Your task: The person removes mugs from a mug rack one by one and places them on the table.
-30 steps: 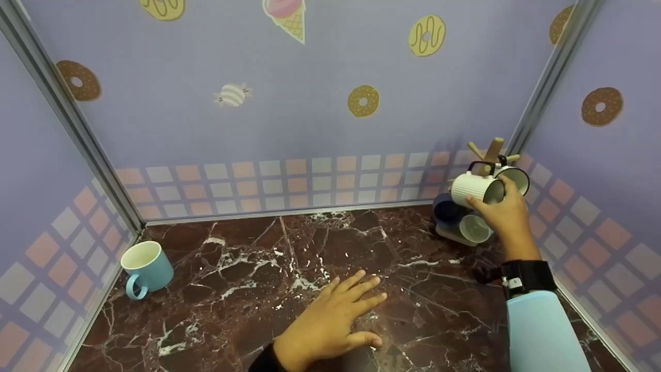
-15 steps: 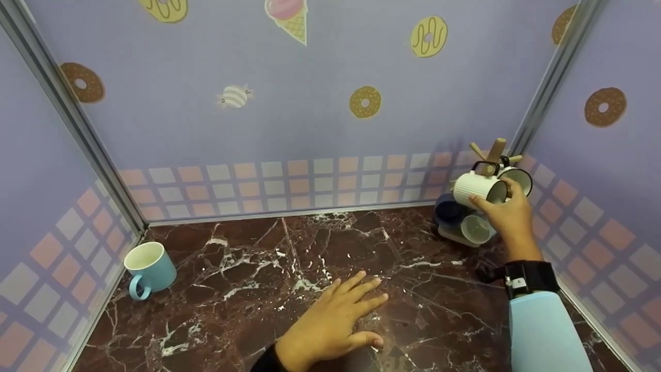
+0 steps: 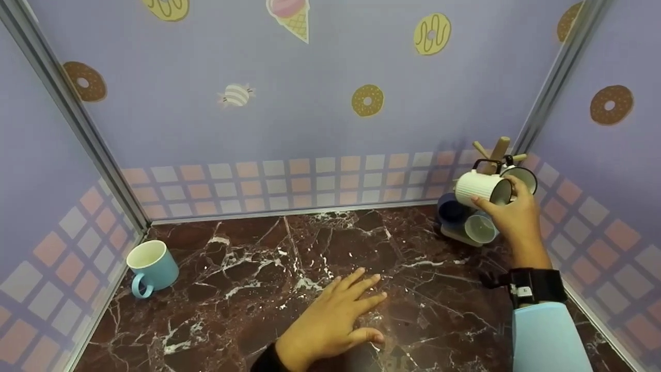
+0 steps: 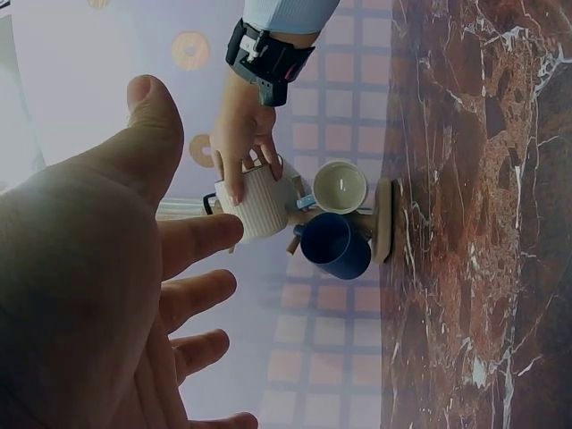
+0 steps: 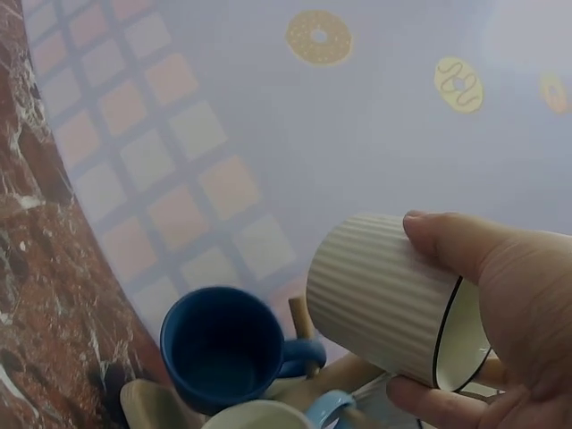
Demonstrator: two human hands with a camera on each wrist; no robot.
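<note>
In the head view my right hand grips a white ribbed mug near its black rim. The mug lies on its side, mouth toward my palm and black handle up, right at the wooden mug tree. The right wrist view shows the thumb on the ribbed wall and fingers at the rim. My left hand is low over the front middle of the table, fingers spread, holding nothing. On the tree hang a dark blue mug, a pale-lined mug with a light blue handle and another white mug.
A light blue mug stands upright on the marbled table at the left. Purple patterned walls close in the back and both sides; the mug tree stands close to the back right corner.
The head view shifts slightly. My right hand keeps its grip on the white mug, which stays at the mug tree, and my left hand holds its pose.
</note>
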